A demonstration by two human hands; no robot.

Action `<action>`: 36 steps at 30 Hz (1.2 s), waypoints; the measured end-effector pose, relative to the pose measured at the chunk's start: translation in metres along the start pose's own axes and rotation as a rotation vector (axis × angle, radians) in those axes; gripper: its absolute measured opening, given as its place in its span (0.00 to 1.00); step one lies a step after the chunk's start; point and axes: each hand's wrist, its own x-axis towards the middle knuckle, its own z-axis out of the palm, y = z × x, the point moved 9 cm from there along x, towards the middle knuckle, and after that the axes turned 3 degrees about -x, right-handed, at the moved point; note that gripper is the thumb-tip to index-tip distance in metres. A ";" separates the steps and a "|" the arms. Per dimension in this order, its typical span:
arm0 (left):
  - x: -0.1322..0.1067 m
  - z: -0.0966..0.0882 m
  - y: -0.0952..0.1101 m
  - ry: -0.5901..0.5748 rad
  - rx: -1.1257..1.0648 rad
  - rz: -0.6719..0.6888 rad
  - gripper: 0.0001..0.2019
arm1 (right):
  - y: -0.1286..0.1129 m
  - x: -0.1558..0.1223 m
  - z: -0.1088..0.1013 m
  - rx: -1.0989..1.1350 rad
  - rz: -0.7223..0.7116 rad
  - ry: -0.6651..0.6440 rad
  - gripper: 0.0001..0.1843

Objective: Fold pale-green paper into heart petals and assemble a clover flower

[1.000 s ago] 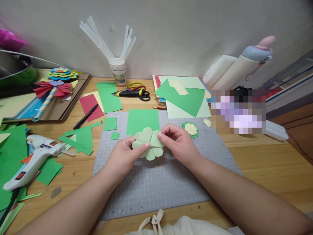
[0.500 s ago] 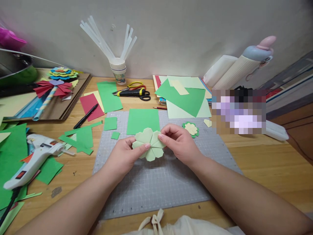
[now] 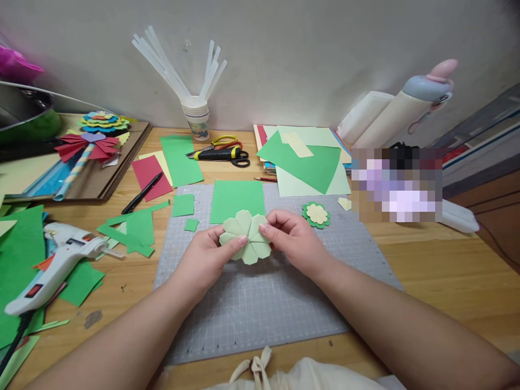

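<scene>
A pale green paper flower with several creased petals is held above the grey cutting mat. My left hand pinches its left side, thumb lying on the front near the centre. On the upper right petal, my right hand grips with thumb in front and fingers curled behind. Just beyond the flower lies a green paper square. To the right of my right hand rests a smaller green flower with a cream flower on top. Two small green paper pieces, one being a square, lie left of the big square.
A glue gun lies at left among green scraps. Behind the mat are a black pen, a yellow-black cutter, scissors and paper cups holding white sticks. Stacked paper and a bottle stand at back right.
The pale green flower has tilted slightly more upright between my hands. My right thumb has shifted slightly left and down; both hands keep their pinch.
</scene>
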 end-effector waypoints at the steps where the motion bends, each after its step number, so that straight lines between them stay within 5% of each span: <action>1: 0.000 0.000 0.000 -0.002 -0.003 0.003 0.12 | 0.000 0.000 -0.001 -0.001 -0.009 0.016 0.18; 18: 0.002 -0.004 -0.001 0.029 0.035 0.022 0.11 | -0.003 -0.003 -0.005 -0.051 -0.071 0.113 0.16; 27: 0.002 -0.006 0.000 0.062 -0.012 0.036 0.13 | 0.005 -0.004 0.008 0.040 0.008 -0.020 0.15; 36: 0.002 -0.009 0.004 0.092 0.048 0.062 0.13 | 0.003 -0.004 0.002 -0.059 -0.037 0.025 0.16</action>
